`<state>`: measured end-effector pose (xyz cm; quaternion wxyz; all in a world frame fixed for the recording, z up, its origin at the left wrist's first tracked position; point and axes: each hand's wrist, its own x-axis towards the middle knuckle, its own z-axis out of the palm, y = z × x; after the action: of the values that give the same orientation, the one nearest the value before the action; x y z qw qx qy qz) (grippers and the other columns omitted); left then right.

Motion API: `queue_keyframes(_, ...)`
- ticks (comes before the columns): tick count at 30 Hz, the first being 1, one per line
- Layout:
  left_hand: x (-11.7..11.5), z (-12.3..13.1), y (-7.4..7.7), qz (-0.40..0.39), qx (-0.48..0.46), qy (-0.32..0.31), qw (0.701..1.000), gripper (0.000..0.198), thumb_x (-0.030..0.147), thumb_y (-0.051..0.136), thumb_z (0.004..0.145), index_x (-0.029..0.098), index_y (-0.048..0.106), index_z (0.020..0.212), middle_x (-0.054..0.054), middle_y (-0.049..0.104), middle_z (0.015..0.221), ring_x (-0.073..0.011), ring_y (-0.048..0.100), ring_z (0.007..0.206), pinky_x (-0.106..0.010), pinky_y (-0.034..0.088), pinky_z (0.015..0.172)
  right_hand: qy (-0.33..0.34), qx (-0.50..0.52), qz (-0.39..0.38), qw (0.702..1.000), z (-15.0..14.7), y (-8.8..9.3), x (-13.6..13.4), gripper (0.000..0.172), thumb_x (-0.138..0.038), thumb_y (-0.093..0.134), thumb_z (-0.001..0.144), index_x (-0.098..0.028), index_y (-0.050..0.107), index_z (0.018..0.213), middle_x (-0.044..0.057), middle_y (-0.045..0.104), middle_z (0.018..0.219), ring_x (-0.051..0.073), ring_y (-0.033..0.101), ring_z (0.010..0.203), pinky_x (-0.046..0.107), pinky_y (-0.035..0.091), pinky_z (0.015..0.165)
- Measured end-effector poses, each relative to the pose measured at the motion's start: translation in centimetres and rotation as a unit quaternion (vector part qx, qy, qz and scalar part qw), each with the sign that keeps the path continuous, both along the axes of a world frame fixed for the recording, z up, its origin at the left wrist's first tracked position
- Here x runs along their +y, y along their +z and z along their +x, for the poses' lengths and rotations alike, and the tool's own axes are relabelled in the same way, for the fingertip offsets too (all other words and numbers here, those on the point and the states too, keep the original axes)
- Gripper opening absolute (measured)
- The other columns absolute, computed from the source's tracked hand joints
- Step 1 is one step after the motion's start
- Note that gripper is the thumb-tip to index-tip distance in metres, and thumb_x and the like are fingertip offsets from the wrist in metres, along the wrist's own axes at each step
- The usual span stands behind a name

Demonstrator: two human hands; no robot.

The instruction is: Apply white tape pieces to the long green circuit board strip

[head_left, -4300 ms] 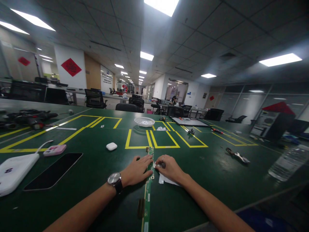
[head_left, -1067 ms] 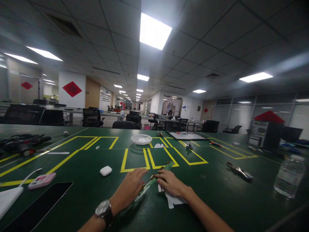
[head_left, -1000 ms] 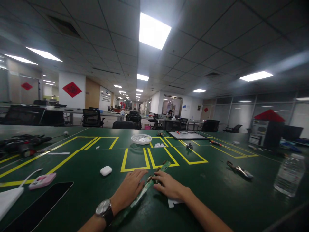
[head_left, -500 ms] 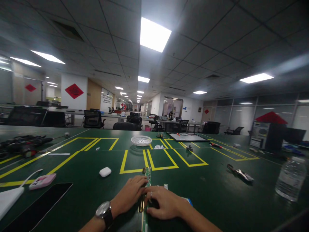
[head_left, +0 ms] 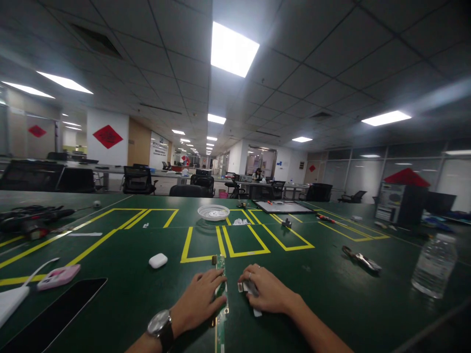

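A long, narrow green circuit board (head_left: 220,321) lies on the green table, pointing away from me. My left hand (head_left: 200,298), a watch on its wrist, rests across the board with fingers and thumb on its strip. Gold-coloured flat connectors stick out along the board's left side, partly under that hand. Just right of the board, my right hand (head_left: 267,291) has its fingers curled round a small white-and-grey piece (head_left: 241,287) with a brownish end. Its exact kind I cannot make out. Another white bit shows below the fingers, against the tabletop.
A white earphone case (head_left: 158,261), a pink gadget (head_left: 59,277) and a black phone (head_left: 55,314) lie left. Further off stands a white plastic basket (head_left: 213,213). On the right are a multi-tool (head_left: 361,260) and a water bottle (head_left: 434,267). Yellow tape marks the table.
My right hand has left the board, shifted right and now holds the small white-and-grey piece. My left hand stays at the board, its thumb now spread lower along it. The view has shifted slightly.
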<state>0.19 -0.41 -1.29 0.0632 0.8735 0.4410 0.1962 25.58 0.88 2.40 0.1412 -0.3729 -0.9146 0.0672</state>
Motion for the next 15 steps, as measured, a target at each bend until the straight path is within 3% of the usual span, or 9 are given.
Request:
queue_keyframes(6, -0.13, -0.06, -0.1, 0.018, 0.002, -0.01, 1.0, 0.043, 0.044, 0.052, 0.093, 0.026, 0.054, 0.133, -0.008, 0.048, 0.145, -0.0291, 0.041, 0.134, -0.049, 0.032, 0.108, -0.001, 0.024, -0.013, 1.0, -0.48, -0.29, -0.11, 0.031, -0.021, 0.058, 0.079, -0.021, 0.065, 0.109, 0.007, 0.062, 0.107, 0.021, 0.055, 0.102, 0.032, 0.041, 0.092)
queue_keyframes(11, -0.14, -0.11, -0.27, 0.033, -0.003, -0.013, 0.999, 0.043, 0.042, 0.054, 0.093, 0.026, 0.054, 0.132, -0.008, 0.05, 0.142, -0.0284, 0.043, 0.132, -0.047, 0.033, 0.108, 0.026, 0.034, -0.028, 0.999, 0.04, 0.1, 0.01, 0.045, -0.017, 0.059, 0.075, -0.023, 0.062, 0.12, 0.006, 0.061, 0.114, 0.022, 0.054, 0.106, 0.033, 0.039, 0.096)
queue_keyframes(15, -0.08, -0.18, -0.34, 0.033, 0.001, -0.008, 0.999, 0.045, 0.044, 0.05, 0.094, 0.026, 0.051, 0.136, -0.009, 0.043, 0.148, -0.0279, 0.038, 0.137, -0.047, 0.032, 0.109, 0.024, 0.034, -0.035, 0.998, 0.29, 0.29, 0.07, 0.05, -0.016, 0.061, 0.073, -0.022, 0.061, 0.122, 0.007, 0.062, 0.114, 0.022, 0.054, 0.105, 0.033, 0.04, 0.095)
